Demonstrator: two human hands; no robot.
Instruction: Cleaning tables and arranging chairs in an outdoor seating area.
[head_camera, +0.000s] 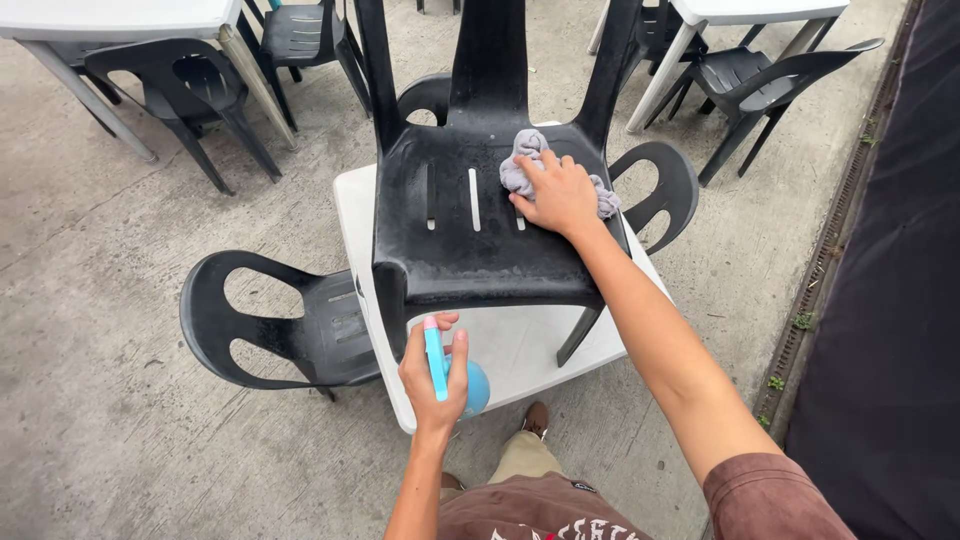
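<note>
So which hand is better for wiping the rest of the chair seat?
Probably the right hand: it already presses the grey cloth on the black chair's seat. The left hand is busy holding the blue spray bottle.

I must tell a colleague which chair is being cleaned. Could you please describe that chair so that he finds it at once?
Find the white square table in the middle of the concrete yard. One black plastic chair stands on top of it, and the right hand presses a grey cloth on its slotted seat. All other black chairs stand on the ground.
</note>
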